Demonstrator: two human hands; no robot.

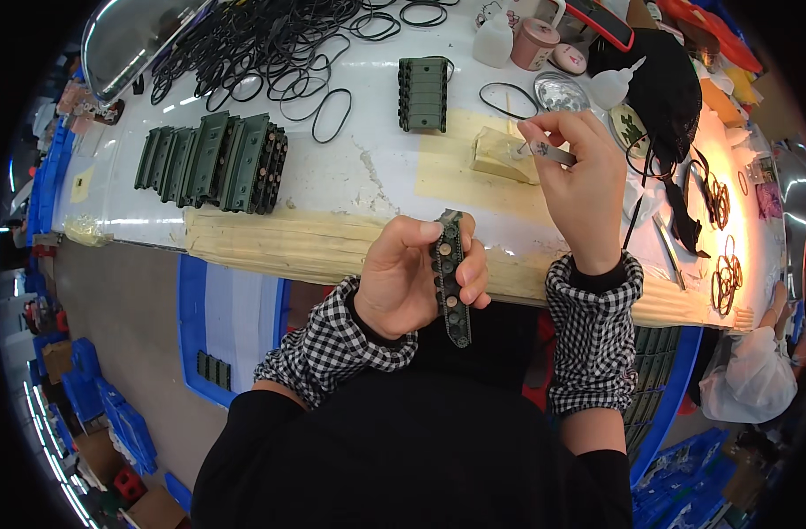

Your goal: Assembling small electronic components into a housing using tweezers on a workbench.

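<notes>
My left hand (412, 278) grips a long dark green plastic track part (450, 278) with round wheels along it, held upright over the table's front edge. Raised over the table, my right hand (579, 181) pinches a small metal tool, like tweezers (548, 152), pointing left toward a tan sponge block (500, 154). Both wrists wear black-and-white checked sleeve covers.
A row of green track parts (213, 163) lies at the left of the white table (359, 167), and one stack (422, 93) stands further back. Black rubber rings (271, 44) cover the far side. Small bottles (616, 84), a pink cup (535, 42) and blue bins (200, 326) are around.
</notes>
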